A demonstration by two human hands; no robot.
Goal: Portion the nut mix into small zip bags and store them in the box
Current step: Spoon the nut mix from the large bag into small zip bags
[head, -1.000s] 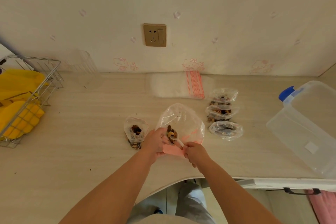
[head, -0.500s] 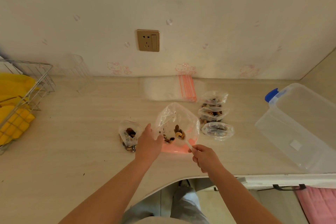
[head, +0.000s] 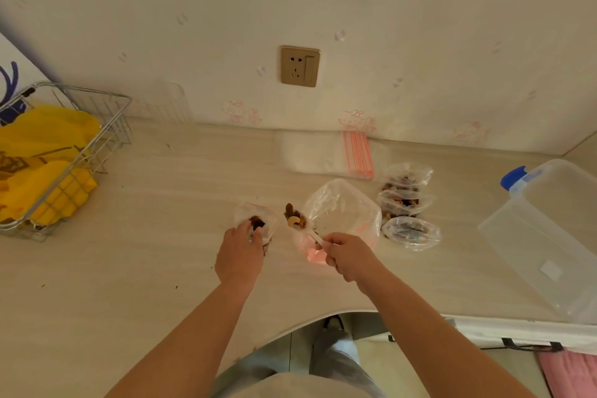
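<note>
My right hand (head: 347, 255) pinches the spoon (head: 298, 223), its handle running near-right to far-left, the loaded bowl just right of the small zip bag (head: 256, 223) my left hand (head: 240, 254) grips open on the table (head: 129, 268).

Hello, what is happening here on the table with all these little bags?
A person is portioning nut mix. The right hand holds a small white spoon loaded with nuts, lifted out of the large bag and pointing toward the small zip bag, which the left hand holds open. Three filled bags lie to the right, beside a pile of empty zip bags. The clear storage box stands at the far right, with no bags visible inside.
</note>
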